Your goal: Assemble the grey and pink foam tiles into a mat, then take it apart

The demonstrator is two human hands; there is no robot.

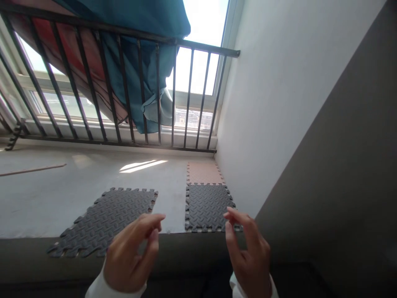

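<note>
My left hand (132, 254) is raised in front of the near edge of a loose black foam mat tile (114, 211), its thumb and forefinger apart with nothing between them. That tile lies at a slant, and its front corner juts out past the ledge. Over the near right corner of a second black foam mat tile (207, 207) hovers my right hand (249, 250), also empty, thumb and fingers slightly apart. Behind this second tile, a pink foam mat tile (204, 173) lies against its far edge. Both tiles sit along the right wall and have toothed edges.
A pale ledge (93, 165) runs below a black metal railing (130, 142). Blue and red cloth (133, 74) hangs behind the bars. The white wall (263, 82) borders the right side. A thin pink strip (34, 169) and a black toothed strip (13, 138) lie left.
</note>
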